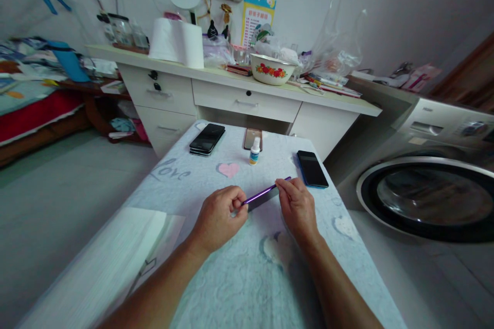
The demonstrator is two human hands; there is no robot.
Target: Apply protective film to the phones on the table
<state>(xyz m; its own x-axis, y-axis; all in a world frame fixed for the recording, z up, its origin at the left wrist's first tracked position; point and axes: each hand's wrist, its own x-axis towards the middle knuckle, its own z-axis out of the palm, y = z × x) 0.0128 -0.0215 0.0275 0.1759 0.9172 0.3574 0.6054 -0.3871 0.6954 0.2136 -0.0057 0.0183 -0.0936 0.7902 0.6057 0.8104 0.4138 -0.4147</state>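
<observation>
A thin phone (266, 194) with a shiny purple edge is held above the table, seen almost edge-on and tilted up toward the right. My left hand (221, 216) is closed on its left end, thumb and fingers pinching it. At the other end, my right hand (298, 208) pinches the phone's right corner. Beyond the hands stands a small white spray bottle (254, 153) with a blue and yellow label. Behind that bottle lies a brownish phone or case (249, 138). A black phone with a blue edge (312, 168) lies just past my right hand.
Dark stacked phones (207, 139) lie at the table's far left corner. A white sheet or packet (127, 247) covers the near left side of the patterned tablecloth (231, 288). Behind is a white desk (247, 100) bearing a flowered bowl (272, 69); a washing machine (436, 164) stands right.
</observation>
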